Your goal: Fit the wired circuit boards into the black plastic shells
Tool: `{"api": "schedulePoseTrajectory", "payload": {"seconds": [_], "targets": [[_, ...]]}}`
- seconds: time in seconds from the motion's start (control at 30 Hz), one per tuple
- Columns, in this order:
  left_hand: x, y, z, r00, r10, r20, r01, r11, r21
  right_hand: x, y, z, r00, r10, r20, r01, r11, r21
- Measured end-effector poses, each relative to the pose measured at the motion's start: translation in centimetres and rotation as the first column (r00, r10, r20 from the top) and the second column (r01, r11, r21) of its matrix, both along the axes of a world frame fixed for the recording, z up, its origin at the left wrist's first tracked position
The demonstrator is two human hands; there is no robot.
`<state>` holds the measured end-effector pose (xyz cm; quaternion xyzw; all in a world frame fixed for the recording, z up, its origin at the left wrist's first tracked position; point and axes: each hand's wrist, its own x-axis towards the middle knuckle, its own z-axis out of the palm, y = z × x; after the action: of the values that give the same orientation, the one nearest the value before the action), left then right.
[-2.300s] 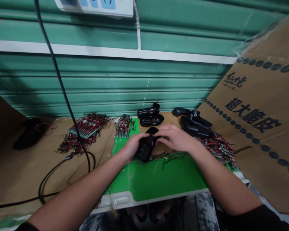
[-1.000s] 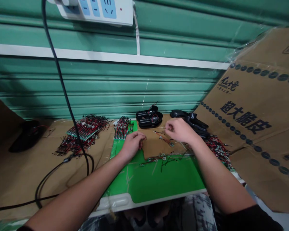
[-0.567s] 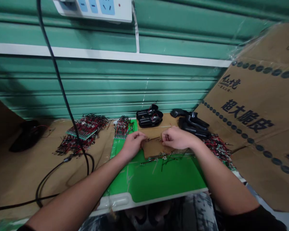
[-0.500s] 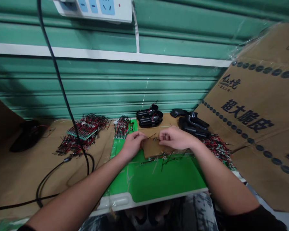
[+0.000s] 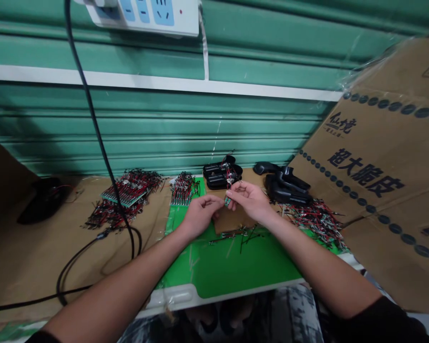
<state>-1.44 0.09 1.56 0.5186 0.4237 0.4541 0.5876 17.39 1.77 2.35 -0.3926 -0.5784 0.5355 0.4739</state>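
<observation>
My right hand (image 5: 250,199) pinches a small green circuit board (image 5: 228,201) with red and black wires rising from it, held over a piece of brown cardboard (image 5: 232,220). My left hand (image 5: 201,214) is closed, its fingertips right beside the board's left edge; whether they grip anything is hidden. At the cardboard's front edge, several loose wired boards (image 5: 232,234) lie on the green mat (image 5: 243,267). Behind my hands stand black plastic housings (image 5: 221,177), one with a red wire.
Piles of wired boards lie at left (image 5: 128,190) and right (image 5: 316,219), with a smaller bundle (image 5: 182,190) near the mat's back edge. More black housings (image 5: 286,186) rest at back right. A black cable (image 5: 93,114) hangs across the left side; a large carton (image 5: 375,166) stands right.
My right hand has risen slightly and moved left, and now holds the wired circuit board up between my hands. My left hand has shifted a little right, towards it.
</observation>
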Motion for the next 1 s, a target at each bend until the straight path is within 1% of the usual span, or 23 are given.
{"api": "schedulePoseTrajectory", "payload": {"seconds": [0.1,0.23,0.33,0.4,0.47,0.57,0.8,0.87,1.0], "targets": [[-0.1,-0.1,0.2,0.999,0.036,-0.013,-0.036,0.999,0.019,-0.2,0.1,-0.4,1.000,-0.013,-0.028,0.014,1.000,0.016],[-0.1,0.0,0.2,0.997,0.073,-0.027,-0.073,0.997,0.008,-0.4,0.2,-0.6,0.997,-0.048,-0.056,0.050,0.998,0.038],[0.0,0.0,0.0,0.994,0.100,-0.032,-0.099,0.995,0.025,-0.4,0.0,-0.4,0.997,-0.028,-0.072,0.031,0.999,0.032],[0.1,0.1,-0.1,0.992,0.123,-0.008,-0.122,0.991,0.050,-0.3,-0.3,-0.3,0.997,-0.008,-0.073,0.010,0.999,0.032],[0.1,0.1,-0.2,0.991,0.135,0.015,-0.136,0.988,0.070,-0.2,-0.4,-0.3,0.999,-0.011,-0.049,0.013,0.999,0.034],[0.0,0.2,-0.2,0.991,0.133,0.015,-0.134,0.987,0.091,-0.1,-0.6,-0.6,0.998,-0.042,0.041,0.040,0.998,0.039],[-0.1,0.2,-0.6,0.990,0.129,-0.063,-0.116,0.978,0.176,0.0,-0.8,-0.5,0.965,-0.069,0.254,0.037,0.991,0.127],[-0.1,0.2,-0.8,0.985,0.147,-0.091,-0.125,0.968,0.216,-0.1,-0.9,-0.6,0.963,-0.040,0.265,0.010,0.994,0.111],[0.0,-0.2,-0.6,0.974,0.180,-0.139,-0.134,0.948,0.288,-0.4,-1.1,-0.8,0.978,0.011,0.207,-0.027,0.997,0.074]]}}
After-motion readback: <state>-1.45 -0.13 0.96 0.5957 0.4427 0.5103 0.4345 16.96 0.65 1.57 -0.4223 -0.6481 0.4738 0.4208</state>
